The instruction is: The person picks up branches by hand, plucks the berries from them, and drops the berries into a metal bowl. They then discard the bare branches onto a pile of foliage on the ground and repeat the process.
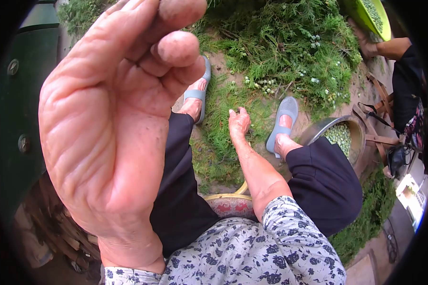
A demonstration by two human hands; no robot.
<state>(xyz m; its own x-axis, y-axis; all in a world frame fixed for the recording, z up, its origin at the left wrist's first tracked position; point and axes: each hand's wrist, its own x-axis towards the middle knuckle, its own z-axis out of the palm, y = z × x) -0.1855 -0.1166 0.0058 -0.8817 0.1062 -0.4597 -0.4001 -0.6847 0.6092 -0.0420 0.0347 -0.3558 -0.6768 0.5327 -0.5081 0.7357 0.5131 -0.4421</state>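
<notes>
My left hand (104,109) is raised close to the camera, palm towards me. Its fingers are loosely bent, nothing shows in the palm, and some fingertips run past the top edge. Lower down, my right hand (240,123) hangs between my feet over scattered green sprigs (218,147). Its thumb and fingers are bent but apart, and I see nothing between them. Beyond it lies a large heap of cut evergreen branches (280,47), with small pale green cones (264,85) along its near edge.
A metal basin (314,130) holding pale green cones (338,137) stands beside my right leg. At upper right is a yellow-green container (385,28) near another person's leg (392,49). A wooden stool frame (378,140) stands at right; stacked wood (57,223) lies lower left.
</notes>
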